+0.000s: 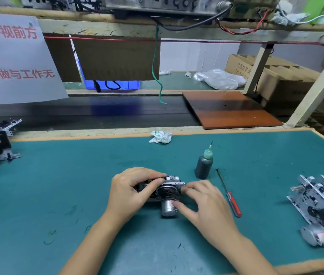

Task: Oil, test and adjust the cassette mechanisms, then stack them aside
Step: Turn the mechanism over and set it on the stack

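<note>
Small metal cassette mechanism with silver motor (167, 195) gripped between left hand (131, 192) and right hand (206, 203), fingers curled round it, on green bench mat (77, 185); dark oil bottle (204, 165) just beyond mechanism.

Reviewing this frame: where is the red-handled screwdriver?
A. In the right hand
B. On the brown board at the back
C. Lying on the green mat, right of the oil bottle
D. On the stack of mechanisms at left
C: the red-handled screwdriver lies flat on the green mat, just right of the oil bottle, untouched, while both hands hold the cassette mechanism.
</note>
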Demonstrator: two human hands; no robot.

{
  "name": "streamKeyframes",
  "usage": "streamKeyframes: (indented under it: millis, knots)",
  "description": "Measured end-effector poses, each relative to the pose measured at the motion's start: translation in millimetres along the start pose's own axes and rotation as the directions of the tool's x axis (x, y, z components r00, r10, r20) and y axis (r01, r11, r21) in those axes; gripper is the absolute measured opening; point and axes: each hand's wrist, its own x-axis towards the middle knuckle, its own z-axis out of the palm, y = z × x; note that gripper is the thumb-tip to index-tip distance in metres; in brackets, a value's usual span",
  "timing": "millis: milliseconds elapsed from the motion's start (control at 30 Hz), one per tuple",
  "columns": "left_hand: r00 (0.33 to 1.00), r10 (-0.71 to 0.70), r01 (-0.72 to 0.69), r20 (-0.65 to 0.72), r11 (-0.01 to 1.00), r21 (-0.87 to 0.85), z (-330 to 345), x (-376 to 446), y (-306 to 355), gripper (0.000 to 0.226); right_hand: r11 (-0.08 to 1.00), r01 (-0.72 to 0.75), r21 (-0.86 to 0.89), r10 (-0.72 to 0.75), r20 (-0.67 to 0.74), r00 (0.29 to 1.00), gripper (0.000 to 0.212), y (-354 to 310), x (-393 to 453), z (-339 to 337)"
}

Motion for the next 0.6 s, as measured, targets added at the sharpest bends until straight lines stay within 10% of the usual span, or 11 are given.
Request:
streamKeyframes:
  millis: [133, 333, 600]
  knots:
    - [0.999, -0.026, 0.026, 0.019, 1.000, 0.005, -2, 0, 2, 0.008, 0.998, 0.026, -0.056, -0.019, 0.118, 0.993, 0.047, 1, 4, -5]
    - [0.992, -0.046, 0.033, 0.114, 0.993, 0.117, -14, 8, 5, 0.020, 0.951, 0.218, -0.219, -0.245, -0.104, 0.964, 0.042, -16, 35, -35]
    - [0.926, 0.127, -0.284, 0.356, 0.855, 0.434, -34, 24, 19, 0.007, 0.685, 0.657, -0.316, -0.515, 0.427, 0.743, 0.042, -21, 83, -52]
